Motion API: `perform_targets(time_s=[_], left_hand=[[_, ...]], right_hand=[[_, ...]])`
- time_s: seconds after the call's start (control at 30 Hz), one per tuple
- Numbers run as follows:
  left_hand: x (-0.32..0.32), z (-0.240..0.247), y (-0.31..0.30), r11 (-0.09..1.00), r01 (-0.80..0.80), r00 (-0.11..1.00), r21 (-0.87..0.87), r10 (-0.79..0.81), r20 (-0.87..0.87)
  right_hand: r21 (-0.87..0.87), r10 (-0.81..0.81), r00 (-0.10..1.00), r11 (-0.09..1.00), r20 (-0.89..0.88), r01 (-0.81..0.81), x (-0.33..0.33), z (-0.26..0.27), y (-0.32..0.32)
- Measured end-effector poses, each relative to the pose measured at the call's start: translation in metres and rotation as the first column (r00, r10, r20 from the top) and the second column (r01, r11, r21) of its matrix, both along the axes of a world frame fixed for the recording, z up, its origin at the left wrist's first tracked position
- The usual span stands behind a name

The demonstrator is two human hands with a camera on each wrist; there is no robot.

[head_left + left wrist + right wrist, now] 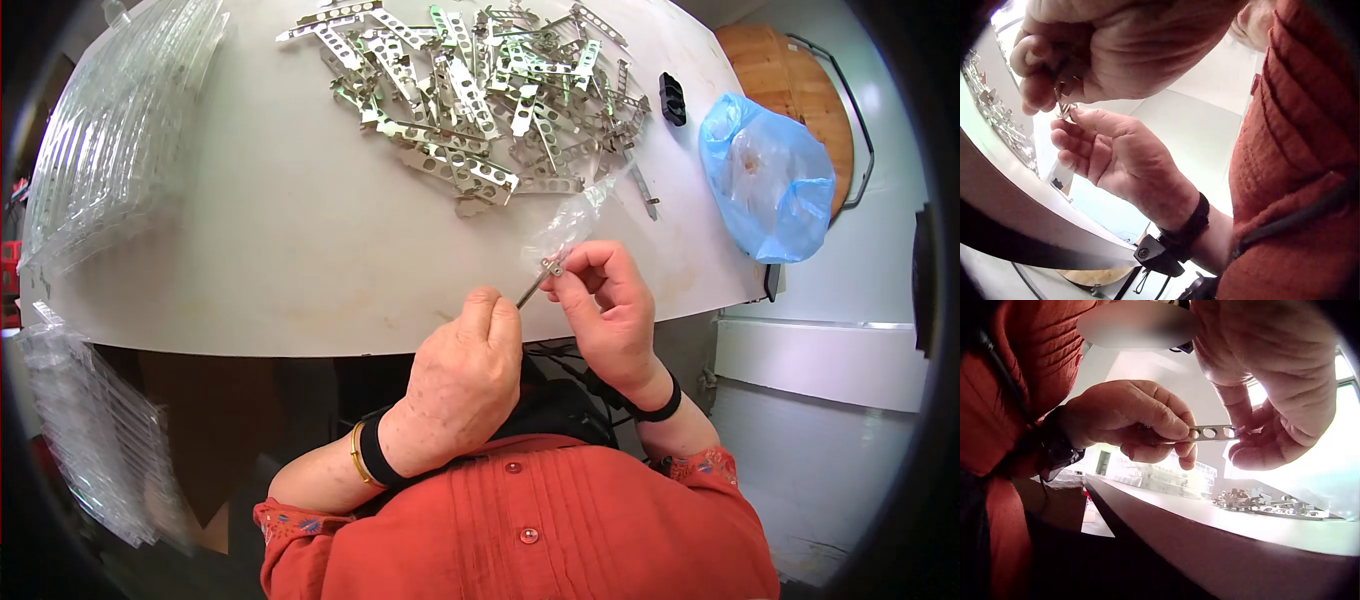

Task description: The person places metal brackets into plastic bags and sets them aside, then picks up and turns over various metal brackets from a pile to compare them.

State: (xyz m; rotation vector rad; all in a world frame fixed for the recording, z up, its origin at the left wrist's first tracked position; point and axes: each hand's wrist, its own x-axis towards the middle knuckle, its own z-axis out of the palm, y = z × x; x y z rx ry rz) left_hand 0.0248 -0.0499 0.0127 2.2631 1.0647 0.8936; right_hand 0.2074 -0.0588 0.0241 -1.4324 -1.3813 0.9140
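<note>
A slim metal bracket (531,288) with a row of round holes spans the space between the two hands, over the table's near edge. The left hand (465,365) pinches one end between thumb and curled fingers, covering that end. At the other end, thumb and fingertips of the right hand (612,315) hold the bracket near its small bent tab. In the right wrist view the bracket's holes (1210,432) show between the left hand (1135,419) and right hand (1272,419). Just beyond the right fingertips lies a crumpled clear plastic bag (575,222).
A heap of similar perforated brackets (470,90) covers the table's far middle. Stacked clear plastic trays (125,130) stand at left, with more trays (100,425) below the edge. A black piece (672,100) lies at right, near a blue plastic bag (770,180) on a wooden stool (790,70).
</note>
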Motion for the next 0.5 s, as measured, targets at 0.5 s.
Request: perform_targets(time_s=[0.5], left_hand=[[-0.001,-0.005,0.003,0.980,-0.012,0.983,0.196,0.048,-0.178]], right_hand=[[-0.181,-0.071,0.993,0.982,-0.097,0.053,-0.007,0.008,0.011]])
